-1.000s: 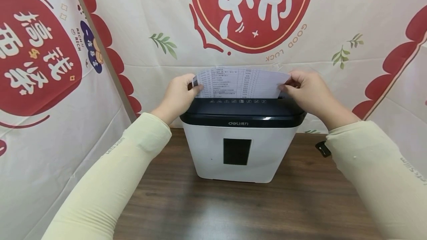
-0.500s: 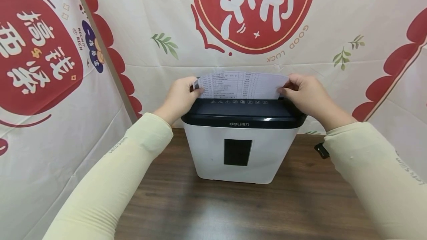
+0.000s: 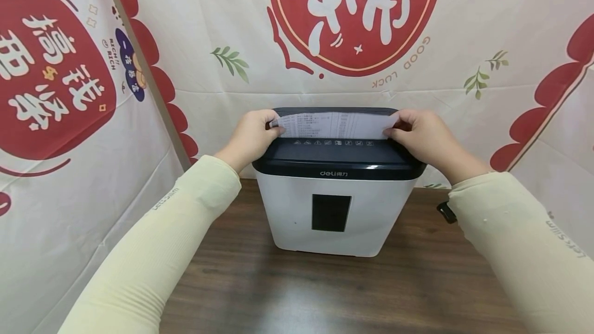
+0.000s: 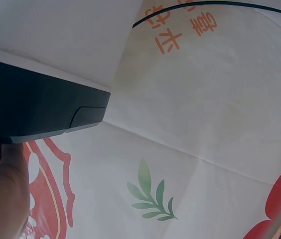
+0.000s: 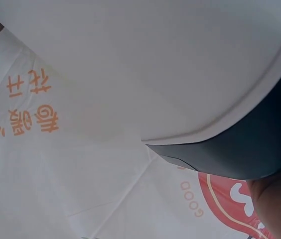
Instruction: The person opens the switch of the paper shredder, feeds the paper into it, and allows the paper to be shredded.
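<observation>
A printed sheet of paper [image 3: 331,125] stands in the slot on top of the paper shredder [image 3: 290,210], with only a low strip showing above the dark lid [image 3: 339,156]. At the sheet's left edge my left hand [image 3: 250,133] pinches it between thumb and fingers. My right hand [image 3: 419,133] pinches the opposite edge. The paper's lower part is hidden inside the machine. In the left wrist view part of my left hand [image 4: 3,194] shows beside the dark lid. The right wrist view catches a bit of my right hand [image 5: 277,204] by the lid's edge.
The shredder stands on a brown wooden table [image 3: 325,293], close to a printed cloth backdrop [image 3: 209,24]. Another cloth panel [image 3: 60,210] rises on the left. A small black object [image 3: 447,212] lies near my right sleeve [image 3: 515,231].
The sheet has sunk lower into the shredder, so less of it shows and the lid's back rim is visible. Both hands have come down slightly with it, still gripping its edges.
</observation>
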Motion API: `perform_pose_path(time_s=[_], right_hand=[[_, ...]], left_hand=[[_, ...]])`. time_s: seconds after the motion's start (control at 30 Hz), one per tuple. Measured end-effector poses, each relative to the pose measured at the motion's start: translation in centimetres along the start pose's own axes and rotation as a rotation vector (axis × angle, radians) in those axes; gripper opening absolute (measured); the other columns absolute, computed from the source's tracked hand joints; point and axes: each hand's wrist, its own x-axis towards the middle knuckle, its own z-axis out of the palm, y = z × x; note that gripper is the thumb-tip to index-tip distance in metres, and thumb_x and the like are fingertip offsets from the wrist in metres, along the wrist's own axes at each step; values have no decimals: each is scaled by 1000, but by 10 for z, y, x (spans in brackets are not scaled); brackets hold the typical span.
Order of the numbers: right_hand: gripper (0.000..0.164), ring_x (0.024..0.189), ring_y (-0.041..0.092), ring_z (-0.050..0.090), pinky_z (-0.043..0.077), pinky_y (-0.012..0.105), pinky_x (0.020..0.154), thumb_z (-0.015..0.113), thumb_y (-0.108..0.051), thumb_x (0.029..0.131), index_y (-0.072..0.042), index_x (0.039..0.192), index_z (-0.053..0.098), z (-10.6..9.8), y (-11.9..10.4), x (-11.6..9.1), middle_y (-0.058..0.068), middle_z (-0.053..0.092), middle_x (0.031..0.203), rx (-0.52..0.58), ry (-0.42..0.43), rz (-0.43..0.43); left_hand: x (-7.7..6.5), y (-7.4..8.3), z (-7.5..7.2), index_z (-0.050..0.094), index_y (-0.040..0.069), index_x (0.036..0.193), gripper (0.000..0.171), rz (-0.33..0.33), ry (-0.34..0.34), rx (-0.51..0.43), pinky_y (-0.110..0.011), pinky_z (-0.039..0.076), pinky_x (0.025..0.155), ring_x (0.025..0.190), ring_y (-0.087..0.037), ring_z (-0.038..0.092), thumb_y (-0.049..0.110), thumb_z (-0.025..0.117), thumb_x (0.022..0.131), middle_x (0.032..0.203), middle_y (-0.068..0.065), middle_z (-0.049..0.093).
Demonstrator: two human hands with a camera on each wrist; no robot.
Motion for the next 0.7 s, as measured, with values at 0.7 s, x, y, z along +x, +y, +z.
perform_pose_path(time_s=[0.7], right_hand=[[12,90,32,57,43,44,83,62,-5,91,0,99,70,4,0,0,21,67,98,-1,-31,5]], left_hand=[[0,1,2,69,6,94,8,-67,-18,-24,-33,45,82,88,-21,56,11,63,94,91,-8,68]])
